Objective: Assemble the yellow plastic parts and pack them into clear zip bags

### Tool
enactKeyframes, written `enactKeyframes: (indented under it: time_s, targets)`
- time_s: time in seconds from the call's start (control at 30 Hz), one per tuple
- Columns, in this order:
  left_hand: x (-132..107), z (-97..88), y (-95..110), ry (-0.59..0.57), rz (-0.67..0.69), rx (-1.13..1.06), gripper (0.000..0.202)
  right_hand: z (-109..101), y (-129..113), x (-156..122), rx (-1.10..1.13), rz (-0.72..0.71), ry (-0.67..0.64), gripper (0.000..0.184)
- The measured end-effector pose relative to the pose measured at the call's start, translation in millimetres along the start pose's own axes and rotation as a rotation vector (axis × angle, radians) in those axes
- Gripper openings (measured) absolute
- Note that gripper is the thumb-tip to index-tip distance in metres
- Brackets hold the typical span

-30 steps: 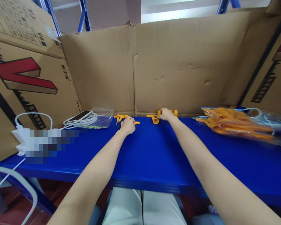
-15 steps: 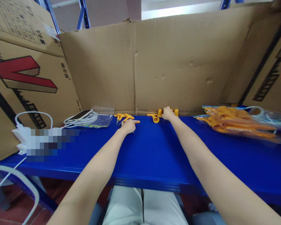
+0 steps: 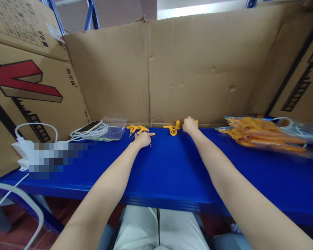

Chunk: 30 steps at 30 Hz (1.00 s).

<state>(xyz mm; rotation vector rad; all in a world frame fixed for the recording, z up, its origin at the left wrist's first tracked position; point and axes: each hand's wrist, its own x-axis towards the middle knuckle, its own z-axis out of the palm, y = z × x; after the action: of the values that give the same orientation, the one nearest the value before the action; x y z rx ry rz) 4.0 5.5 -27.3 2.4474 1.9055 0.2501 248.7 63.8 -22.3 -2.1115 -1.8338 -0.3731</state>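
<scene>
My left hand (image 3: 143,139) is closed on an orange T-handled corkscrew (image 3: 152,134), whose metal spiral hangs below the fingers. Just behind that hand, more orange corkscrews (image 3: 135,128) lie at the foot of the cardboard. My right hand (image 3: 190,125) is curled closed at the back of the blue table; its fingertips and whatever they grip are hidden. To its left stands an orange cap (image 3: 177,124), and part of another orange piece (image 3: 197,122) shows at its right edge. Between my hands lies an orange T-shaped piece with a round, open cup (image 3: 173,132).
Clear bags of orange parts (image 3: 261,135) lie at the right. On the left are a phone (image 3: 90,127), a coiled white cable (image 3: 101,131) and a white power strip (image 3: 24,152). Cardboard (image 3: 198,69) walls the back of the blue table (image 3: 167,173).
My right hand has shifted slightly right, away from the standing orange cap. My left hand stays in place on the corkscrew, with its spiral now more visible.
</scene>
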Motion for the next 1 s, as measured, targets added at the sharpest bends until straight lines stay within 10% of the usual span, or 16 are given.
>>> enactKeyframes:
  time_s: [1.0]
  targets:
    - [-3.9,-2.4,3.0,-0.010,0.023,0.076,0.048,16.9,65.0,-21.2,0.578,0.096,-0.218,0.030]
